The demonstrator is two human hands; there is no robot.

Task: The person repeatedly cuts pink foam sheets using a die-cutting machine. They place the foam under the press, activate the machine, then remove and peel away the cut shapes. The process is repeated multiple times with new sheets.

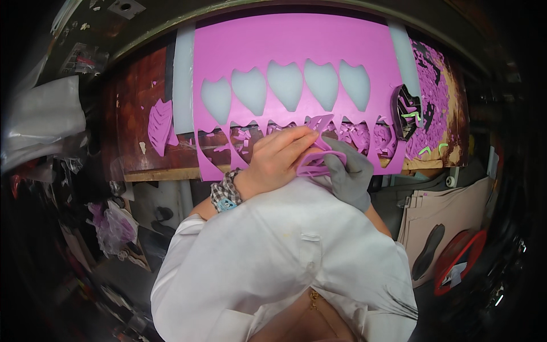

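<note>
Close to my chest, both hands grip cut pink foam pieces (313, 164) with looped, open outlines. My left hand (277, 155), bare with a checked scrunchie at the wrist, has its fingers closed on an edge of them. In a grey glove, my right hand (352, 175) is closed round their right side; the fingers partly hide them. Beyond lies a large pink foam sheet (296, 37), with a row of several pointed-oval cut-outs and a torn-out near edge. A black-edged cutting die (406, 111) rests at the sheet's right edge.
A stack of cut pink pieces (163, 127) sits on the brown table (134, 108) at left. Pink scraps (430, 100) heap at right, others lie under the sheet. Beige sheets (450, 208) and a red ring-shaped object (476, 251) stand low right; a plastic bag (114, 228) hangs low left.
</note>
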